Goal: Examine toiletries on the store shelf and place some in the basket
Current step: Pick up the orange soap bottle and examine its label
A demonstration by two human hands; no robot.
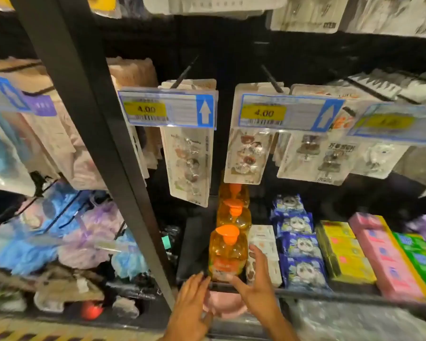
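Observation:
An orange pump bottle [228, 254] of clear amber liquid stands at the front of a row on the low shelf, with two more like it behind. My right hand [255, 279] reaches to its right side, thumb stretched across the label's base and fingers spread beside it. My left hand [191, 300] lies flat with straight fingers at the shelf edge, just left of the bottle's base. A pink item [221, 307] shows below and between my hands. No basket is in view.
White packs [262, 244], blue wipe packs [300, 244], and yellow, pink and green boxes [384, 257] fill the shelf to the right. Carded items [190, 166] hang above on pegs with price tags [167, 110]. A dark upright post [96, 134] divides off bath sponges [67, 232] at left.

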